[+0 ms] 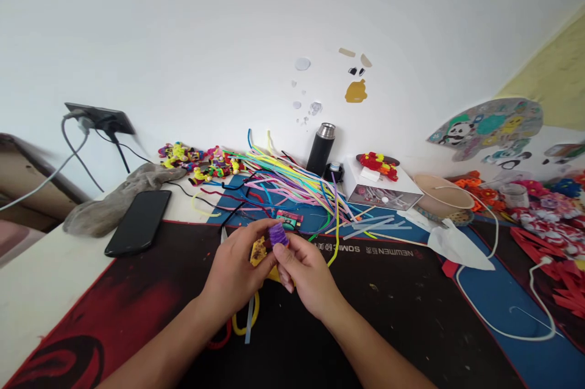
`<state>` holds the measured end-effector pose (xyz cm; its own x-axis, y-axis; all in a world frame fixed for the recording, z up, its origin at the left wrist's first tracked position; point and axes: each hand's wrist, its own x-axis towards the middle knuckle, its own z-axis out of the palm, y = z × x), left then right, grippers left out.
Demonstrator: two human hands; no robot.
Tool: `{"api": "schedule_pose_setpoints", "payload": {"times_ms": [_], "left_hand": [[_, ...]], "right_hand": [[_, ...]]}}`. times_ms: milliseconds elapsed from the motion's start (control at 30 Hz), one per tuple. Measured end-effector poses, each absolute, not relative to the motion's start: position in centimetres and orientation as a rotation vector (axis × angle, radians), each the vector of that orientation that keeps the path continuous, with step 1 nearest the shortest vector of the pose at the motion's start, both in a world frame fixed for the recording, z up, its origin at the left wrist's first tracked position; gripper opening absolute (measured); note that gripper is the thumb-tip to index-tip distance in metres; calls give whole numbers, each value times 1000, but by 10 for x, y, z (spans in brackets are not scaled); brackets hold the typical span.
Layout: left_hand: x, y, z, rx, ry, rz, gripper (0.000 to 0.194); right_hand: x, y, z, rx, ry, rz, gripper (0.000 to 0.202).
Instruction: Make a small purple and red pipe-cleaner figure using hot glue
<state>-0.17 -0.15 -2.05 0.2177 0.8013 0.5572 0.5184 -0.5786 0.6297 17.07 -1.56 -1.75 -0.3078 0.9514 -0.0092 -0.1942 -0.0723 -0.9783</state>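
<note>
A small purple fuzzy piece [278, 235] is pinched between my two hands above the black mat [388, 310]. The fingers of my left hand [240, 261] are closed round its left side. My right hand [308, 267] grips it from the right, with the thumb on its face. Behind and below my fingers lies a yellow object [259, 253], mostly hidden. Scissors [249, 319] with yellow and red loops beside them show under my left hand, partly covered.
A pile of coloured fuzzy stems [292, 185] spreads behind my hands. A black phone [138, 223] lies left. A black flask [321, 150] and a white box [381, 191] stand at the back; a white cable [493, 331] curls at right.
</note>
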Motion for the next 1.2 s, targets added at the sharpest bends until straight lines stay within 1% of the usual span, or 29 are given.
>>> {"api": "schedule_pose_setpoints", "payload": {"times_ms": [467,633,933,1200], "left_hand": [[-3,-1,-21,2182,1240,1265,36],[-4,-2,-17,2159,1233,1257,33],[-3,-5,-12,2066,1173,1301,35],[-3,-3,-14,2090,1173,1295,35]], "right_hand": [[171,-18,-16,-944,-1293,1523,54],[170,-18,-15,-916,-1233,1581,56],[169,-19,-19,-828,-1048,1681,56],[170,-16,-18,-833,-1044,1665,57]]}}
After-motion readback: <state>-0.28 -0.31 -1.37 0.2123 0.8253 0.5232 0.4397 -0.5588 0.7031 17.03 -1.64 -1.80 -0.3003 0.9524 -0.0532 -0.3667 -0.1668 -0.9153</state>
